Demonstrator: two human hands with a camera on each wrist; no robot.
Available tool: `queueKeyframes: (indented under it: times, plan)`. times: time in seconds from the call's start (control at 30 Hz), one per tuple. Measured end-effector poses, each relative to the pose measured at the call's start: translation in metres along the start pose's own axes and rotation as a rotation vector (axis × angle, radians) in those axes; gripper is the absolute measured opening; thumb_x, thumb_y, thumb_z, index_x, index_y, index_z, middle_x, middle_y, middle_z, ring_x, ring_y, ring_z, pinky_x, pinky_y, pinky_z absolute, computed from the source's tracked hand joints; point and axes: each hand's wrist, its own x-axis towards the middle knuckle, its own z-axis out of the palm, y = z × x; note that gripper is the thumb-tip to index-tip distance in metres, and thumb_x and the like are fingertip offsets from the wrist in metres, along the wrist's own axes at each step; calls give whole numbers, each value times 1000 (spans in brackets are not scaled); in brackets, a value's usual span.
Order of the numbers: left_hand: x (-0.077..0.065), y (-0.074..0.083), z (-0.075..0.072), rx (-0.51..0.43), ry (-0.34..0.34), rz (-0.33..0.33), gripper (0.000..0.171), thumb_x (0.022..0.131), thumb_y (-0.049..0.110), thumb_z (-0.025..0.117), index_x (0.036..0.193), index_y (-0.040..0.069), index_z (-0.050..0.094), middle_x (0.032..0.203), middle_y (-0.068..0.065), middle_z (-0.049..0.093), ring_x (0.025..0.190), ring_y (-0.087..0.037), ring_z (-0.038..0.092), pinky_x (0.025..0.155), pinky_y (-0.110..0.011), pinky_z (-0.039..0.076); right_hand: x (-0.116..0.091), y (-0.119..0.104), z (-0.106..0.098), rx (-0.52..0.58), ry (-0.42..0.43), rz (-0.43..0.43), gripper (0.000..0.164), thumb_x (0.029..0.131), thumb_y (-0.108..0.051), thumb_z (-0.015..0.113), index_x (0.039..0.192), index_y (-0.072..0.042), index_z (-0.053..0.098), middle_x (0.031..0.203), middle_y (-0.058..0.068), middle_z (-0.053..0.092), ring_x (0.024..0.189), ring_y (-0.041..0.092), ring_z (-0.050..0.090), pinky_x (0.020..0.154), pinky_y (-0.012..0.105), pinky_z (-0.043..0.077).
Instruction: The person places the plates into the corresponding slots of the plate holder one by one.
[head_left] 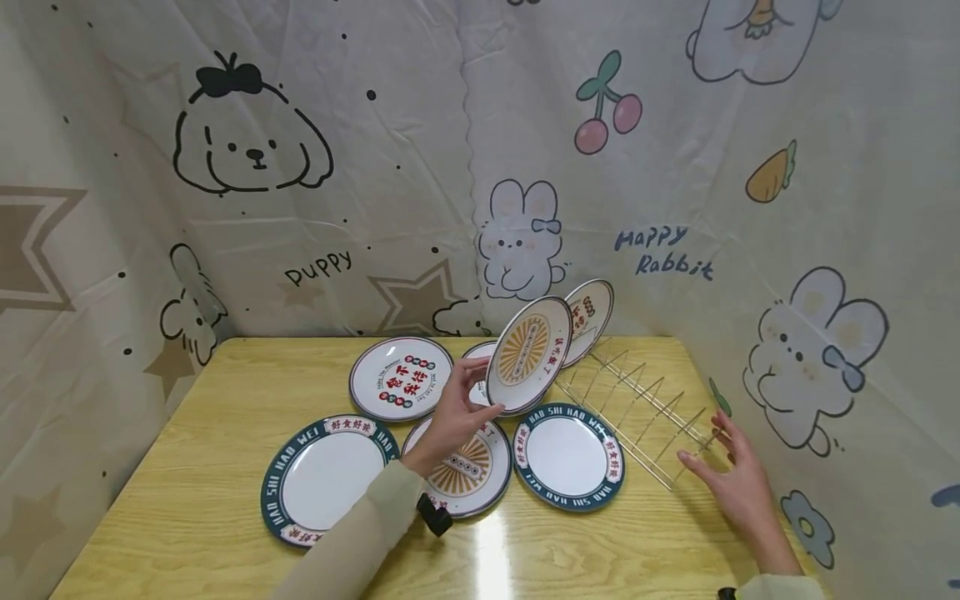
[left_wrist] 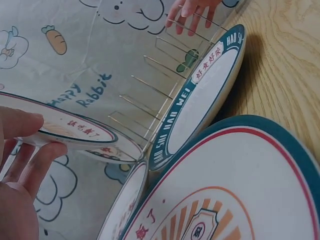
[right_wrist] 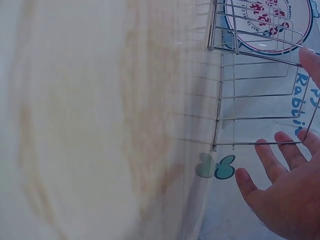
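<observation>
My left hand grips the rim of a white plate with an orange sunburst, thumb on its face. The plate is tilted up above the table, near the far end of a wire plate rack. Another white plate with red lettering stands upright at that far end, partly hidden behind the held one. At the rack's near end, my right hand has its thumb and fingers spread loosely about the end wires. Whether it presses on them is hard to tell.
On the wooden table lie two green-rimmed plates, a second sunburst plate and a plate with red lettering. One more plate is mostly hidden behind my left hand. A patterned cloth hangs behind.
</observation>
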Motion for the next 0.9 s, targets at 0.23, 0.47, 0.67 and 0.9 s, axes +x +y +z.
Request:
queueKeyframes:
  times: [0.23,0.47,0.67,0.9]
  plan:
    - [12,-12,13,23,3,-3,75,85,-16,73,144,21,43,148,-10,52,137,-31,53,87,-33,65,-2,0,0,1,-5,10,110,90,-38,81,167,-25,3,171,20,18,149,54,29,120,75,22]
    - [20,-20,26,66,-11,5,75,85,-15,73,145,20,43,147,-10,53,135,-32,52,87,-32,66,-4,1,-1,-6,2,28,111,91,-38,80,167,-22,2,171,22,16,149,55,28,122,74,20]
    - [31,-26,34,103,-19,15,78,85,-13,73,146,26,44,147,-5,54,137,-27,53,89,-32,65,-2,1,-1,-14,13,3,110,90,-37,81,167,-24,4,170,22,19,148,54,30,121,75,23]
    - [36,-30,42,115,-26,-11,75,86,-13,72,147,20,45,147,-4,55,138,-26,52,89,-31,65,-2,-2,0,-5,4,2,110,90,-36,81,167,-25,3,171,22,18,149,54,29,120,75,22]
